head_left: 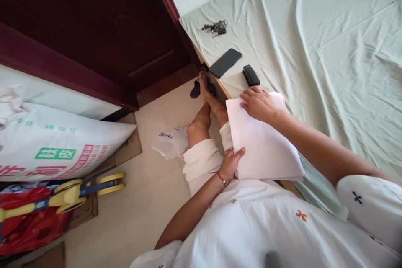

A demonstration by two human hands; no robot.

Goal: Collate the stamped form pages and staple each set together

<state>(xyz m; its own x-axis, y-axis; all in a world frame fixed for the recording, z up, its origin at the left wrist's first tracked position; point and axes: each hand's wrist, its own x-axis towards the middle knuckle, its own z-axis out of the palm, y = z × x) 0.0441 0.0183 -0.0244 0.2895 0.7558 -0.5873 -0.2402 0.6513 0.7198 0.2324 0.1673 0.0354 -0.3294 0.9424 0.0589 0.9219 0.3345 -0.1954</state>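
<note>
Top: you wear a loose white garment [251, 222] sprinkled with small embroidered flowers, one orange at four o'clock, tiny ones nearer the middle.
Right sleeve: white and short, marked with a dark cross-shaped flower [357, 197] at four o'clock.
Left wrist: a thin red string bracelet [221, 177] with a small bead circles it, just below centre.
Trousers: white, the cuffs [201, 157] rolled up to the knee.
Footwear: a dark sandal [201, 88] at twelve o'clock.

Left hand [231, 164] grips the paper stack [262, 142] at its seven o'clock corner; right hand [259, 103] lies flat at twelve. Stapler [251, 76] just beyond.
</note>
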